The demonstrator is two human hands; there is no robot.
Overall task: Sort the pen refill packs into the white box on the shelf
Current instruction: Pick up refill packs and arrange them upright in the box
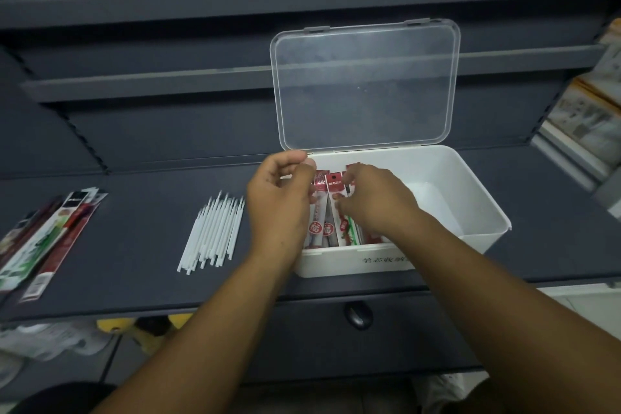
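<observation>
Packs: red-and-white pen refill packs (327,212) in white plastic box (477,185)'s left half, lengthwise front-to-back.
Left hand (280,202): curled above them, grip unclear.
Right hand (373,202): pinches one pack's top.
Unsorted flat packs (50,239): far left, nearest left hand.

1 white box (470,185), 1 clear lid (366,87). In box, refill packs (331,212): at least 4 showing, some hidden. On shelf (151,212) at left, loose packs (50,239): roughly 5, overlapping. Single white refills (215,235): about 15, too bunched for exact count. 2 hands: left hand (279,205), right hand (376,202).
</observation>
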